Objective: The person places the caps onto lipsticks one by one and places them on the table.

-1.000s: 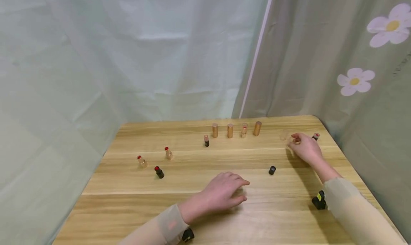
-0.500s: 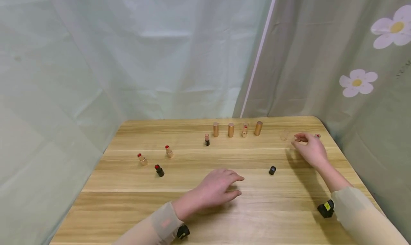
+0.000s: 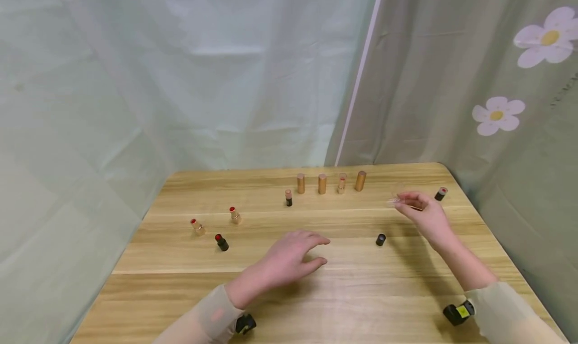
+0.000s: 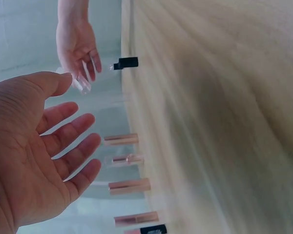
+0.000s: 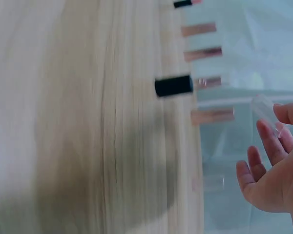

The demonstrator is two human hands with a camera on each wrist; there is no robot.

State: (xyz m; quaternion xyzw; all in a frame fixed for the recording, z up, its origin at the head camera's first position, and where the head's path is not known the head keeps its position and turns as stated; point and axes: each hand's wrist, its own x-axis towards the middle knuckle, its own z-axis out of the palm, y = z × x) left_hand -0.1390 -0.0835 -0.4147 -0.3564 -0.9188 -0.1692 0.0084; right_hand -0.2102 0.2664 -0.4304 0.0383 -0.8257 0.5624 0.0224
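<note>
Clear cap (image 5: 264, 108): is tilting in the right hand (image 3: 426, 216), above the far right part of the table (image 3: 352, 304).
Curtain: the pale curtain (image 3: 271, 83) is hanging behind the table, two white flowers (image 3: 496, 116) showing at its right.
Table: is bearing the lipsticks and caps on its wood-grain top.
Right hand: thumb and forefinger are pinching the clear cap; the other fingers are curving loosely.
Left hand: the left hand (image 3: 289, 256) is hovering over the table's near middle, thumb well apart from the half-bent fingers, having hold of nothing.
Gold row: three gold tubes (image 3: 322, 183) are standing along the far edge, a capped lipstick (image 3: 341, 183) standing between the second and third from the left.
Left group: two gold lipsticks (image 3: 235, 215) and a black lipstick (image 3: 222, 242) are standing uncovered, red tips showing.
Pink lipstick: the pink lipstick (image 3: 288, 197) is standing just in front of the row's left end.
Far-right lipstick: a black-based lipstick (image 3: 441, 193) is standing beyond the right hand.
Second clear cap: another clear cap (image 5: 215, 183) is standing near the right hand.
Black cap: the black cap (image 3: 381, 239) is standing between the hands.
</note>
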